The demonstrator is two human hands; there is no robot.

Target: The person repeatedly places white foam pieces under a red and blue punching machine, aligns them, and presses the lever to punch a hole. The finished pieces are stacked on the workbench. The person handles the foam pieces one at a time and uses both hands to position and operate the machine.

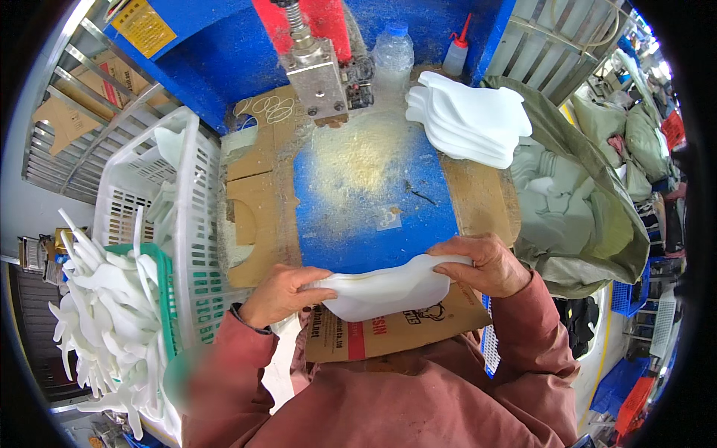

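Close to my body, a white curved sheet-like piece (388,291) spans between my two hands, its edge turned up. My left hand (278,297) pinches its left end between thumb and fingers. The right end is gripped by my right hand (489,263), thumb below and fingers on top. I cannot tell whether it is one layer or several. Beyond my right hand lies a stack of similar white shaped pieces (474,119). Ahead, pale yellowish powder (362,160) covers part of the blue work surface (336,231), under a metal machine head (317,78).
A white basket (202,246) and a green basket (166,295) heaped with white offcuts (112,306) stand left. On the right, a green-grey sack (620,254) holds more white pieces. A clear blue-capped bottle (393,56) and a red-tipped squeeze bottle (455,56) stand at the back.
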